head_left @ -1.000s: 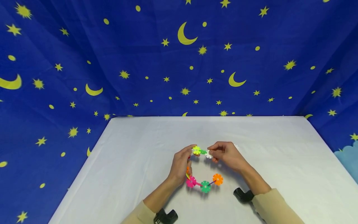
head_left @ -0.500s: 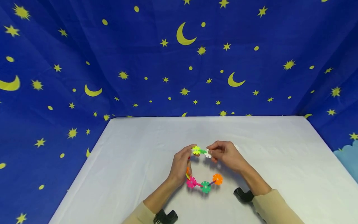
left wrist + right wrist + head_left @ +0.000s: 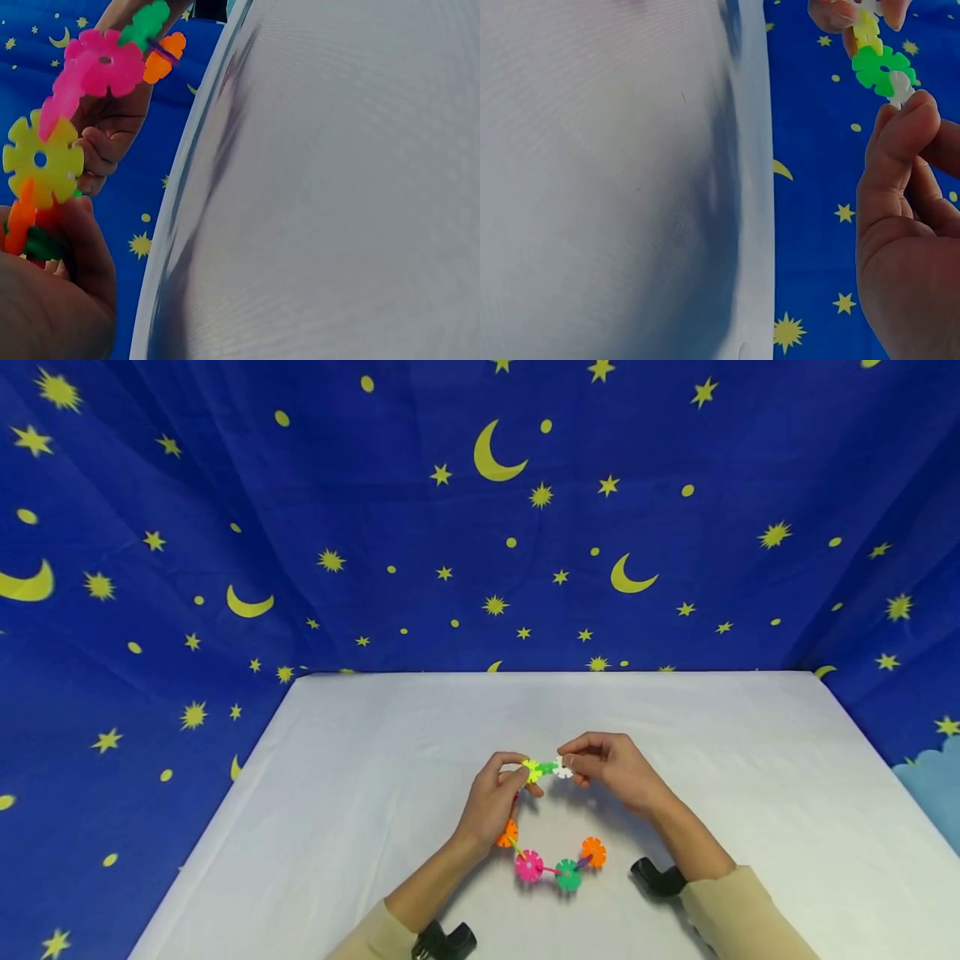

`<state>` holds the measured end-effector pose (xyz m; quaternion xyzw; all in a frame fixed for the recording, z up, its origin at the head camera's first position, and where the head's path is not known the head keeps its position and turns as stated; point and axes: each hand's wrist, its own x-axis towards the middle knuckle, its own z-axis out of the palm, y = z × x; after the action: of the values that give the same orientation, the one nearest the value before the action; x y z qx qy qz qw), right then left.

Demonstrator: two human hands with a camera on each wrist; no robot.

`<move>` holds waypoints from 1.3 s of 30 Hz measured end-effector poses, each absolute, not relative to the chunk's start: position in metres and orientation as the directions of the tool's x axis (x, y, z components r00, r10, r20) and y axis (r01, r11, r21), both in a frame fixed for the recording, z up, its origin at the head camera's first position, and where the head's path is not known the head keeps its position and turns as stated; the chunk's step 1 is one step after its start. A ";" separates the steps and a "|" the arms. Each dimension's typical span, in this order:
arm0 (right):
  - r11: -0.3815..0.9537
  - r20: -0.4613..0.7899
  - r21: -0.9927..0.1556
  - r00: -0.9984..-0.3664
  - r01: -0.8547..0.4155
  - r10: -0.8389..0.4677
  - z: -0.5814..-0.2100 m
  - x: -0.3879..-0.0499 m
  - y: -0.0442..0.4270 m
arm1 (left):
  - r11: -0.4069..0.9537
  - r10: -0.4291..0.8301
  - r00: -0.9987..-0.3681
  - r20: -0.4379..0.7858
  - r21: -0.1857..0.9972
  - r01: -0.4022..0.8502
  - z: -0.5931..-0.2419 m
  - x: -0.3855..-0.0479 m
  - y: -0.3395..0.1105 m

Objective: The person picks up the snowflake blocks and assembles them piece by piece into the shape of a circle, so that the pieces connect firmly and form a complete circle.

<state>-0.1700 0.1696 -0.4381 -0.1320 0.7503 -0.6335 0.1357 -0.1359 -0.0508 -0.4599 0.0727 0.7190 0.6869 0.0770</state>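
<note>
Notched plastic snowflake discs are joined in a curved chain. My left hand (image 3: 487,806) pinches the yellow disc (image 3: 532,770) near one end between thumb and fingers. A light green disc (image 3: 879,67) links it to a white disc (image 3: 900,86). That white disc is pinched between the thumb and index finger of my right hand (image 3: 618,772). Below the left hand, the chain runs through an orange disc (image 3: 507,833), a pink disc (image 3: 528,866) and a teal disc (image 3: 568,875) to another orange disc (image 3: 593,852). Part of the chain is hidden behind the left hand.
A white-covered table (image 3: 390,727) lies under the hands. Blue cloth (image 3: 420,527) with yellow stars and moons hangs at the back and sides. Black wrist-worn devices (image 3: 657,877) sit by both sleeves.
The left thumb has come over the yellow disc. The lower part of the chain has swung toward me and to the right, showing more of the orange disc. My right hand has shifted slightly.
</note>
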 end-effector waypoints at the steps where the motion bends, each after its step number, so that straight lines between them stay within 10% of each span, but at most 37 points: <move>1: 0.160 -0.035 -0.987 -0.929 -0.026 -0.369 -0.438 -0.170 0.169 | 0.042 0.224 -0.974 -0.014 0.999 -0.005 -0.460 -0.136 -0.051; 15: 0.129 -0.002 -0.991 -0.946 -0.043 -0.323 -0.433 -0.179 0.197 | -0.036 0.314 -0.949 -0.024 0.999 -0.037 -0.446 -0.129 -0.053; 39: 0.666 0.031 -0.738 -0.991 -0.112 -0.132 -0.450 -0.193 0.240 | -0.001 0.220 -0.975 -0.012 1.000 -0.013 -0.434 -0.122 -0.052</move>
<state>-0.1932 0.2398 -0.4497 -0.0669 0.9126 -0.4032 0.0123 -0.1224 -0.0518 -0.4343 0.0739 0.7018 0.7037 0.0827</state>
